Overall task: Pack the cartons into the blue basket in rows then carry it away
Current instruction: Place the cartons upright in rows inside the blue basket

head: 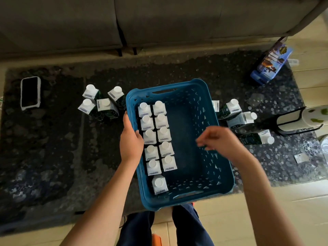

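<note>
The blue basket (179,144) sat at the table's (53,139) near edge, its 6 o'clock rim overhanging. Eleven cartons (157,137) stood in two rows along its 9 o'clock wall. The left hand (130,139) gripped that wall's rim, fingertips hidden inside. The right hand (219,140), motion-blurred, hovered over the basket's bare half, fingers loosely curled, holding nothing. Loose cartons (101,103) stood at 10 o'clock; others at 3 o'clock (243,119) were partly hidden behind the basket.

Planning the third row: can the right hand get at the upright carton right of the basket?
Probably yes: the right hand is empty above the blue basket, and the upright carton stands just past its right wall, nothing between.
</note>
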The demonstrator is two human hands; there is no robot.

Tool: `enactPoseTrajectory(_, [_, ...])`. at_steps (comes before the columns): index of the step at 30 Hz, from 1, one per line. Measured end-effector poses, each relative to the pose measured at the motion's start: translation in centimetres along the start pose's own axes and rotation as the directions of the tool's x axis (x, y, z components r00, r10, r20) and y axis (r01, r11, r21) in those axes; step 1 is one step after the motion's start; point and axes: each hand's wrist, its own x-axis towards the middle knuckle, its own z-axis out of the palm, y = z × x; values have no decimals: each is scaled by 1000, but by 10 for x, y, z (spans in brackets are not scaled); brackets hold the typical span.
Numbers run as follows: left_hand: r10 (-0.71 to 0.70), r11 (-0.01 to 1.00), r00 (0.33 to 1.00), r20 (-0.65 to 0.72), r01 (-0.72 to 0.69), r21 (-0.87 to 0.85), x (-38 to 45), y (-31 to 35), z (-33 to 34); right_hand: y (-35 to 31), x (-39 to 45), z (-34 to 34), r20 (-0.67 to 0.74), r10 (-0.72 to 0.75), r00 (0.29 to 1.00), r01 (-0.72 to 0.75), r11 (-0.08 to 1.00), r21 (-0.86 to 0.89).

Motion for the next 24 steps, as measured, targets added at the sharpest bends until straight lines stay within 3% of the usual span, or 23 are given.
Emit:
enactPoseTrajectory(1, [-1, 1000, 1000, -1, 1, 6, 0, 0, 0, -2, 9, -13, -148, -23, 989, 28, 999, 30])
enactPoseTrajectory(3, [1, 1000, 1000, -3, -1, 24, 0, 1, 0, 3, 34, -32, -438, -62, 897, 71, 998, 3])
enactPoseTrajectory(5, [3, 999, 1000, -8, -3, 38, -1, 1, 0, 7, 63, -47, -600, -132, 789, 33, 984, -174])
enactPoseTrajectory(6, [5, 999, 1000, -12, -4, 49, -1, 1, 1, 10, 80, -54, -600, -175, 781, 3, 961, -277])
enactPoseTrajectory(10, [3, 996, 1000, -20, -1, 86, 1, -2, 3, 27, 142, -73, -281, -154, 947, -89, 717, -691])
enactPoseTrajectory(16, [0, 997, 1000, -13, 1, 81, 1, -1, 3, 11, 168, -83, 28, 39, 999, 4, 503, -864])
enactPoseTrajectory(19, [8, 997, 1000, -15, -7, 76, 0, 0, 2, 22, 162, -81, 32, 91, 995, -13, 453, -891])
enactPoseTrajectory(22, [11, 997, 1000, -13, -10, 75, 0, 1, 2, 30, 156, -73, -57, -104, 993, 0, 484, -875])
enactPoseTrajectory(24, [6, 996, 1000, -9, -5, 87, 2, -1, 3, 31, 150, -70, -119, -161, 980, -10, 555, -832])
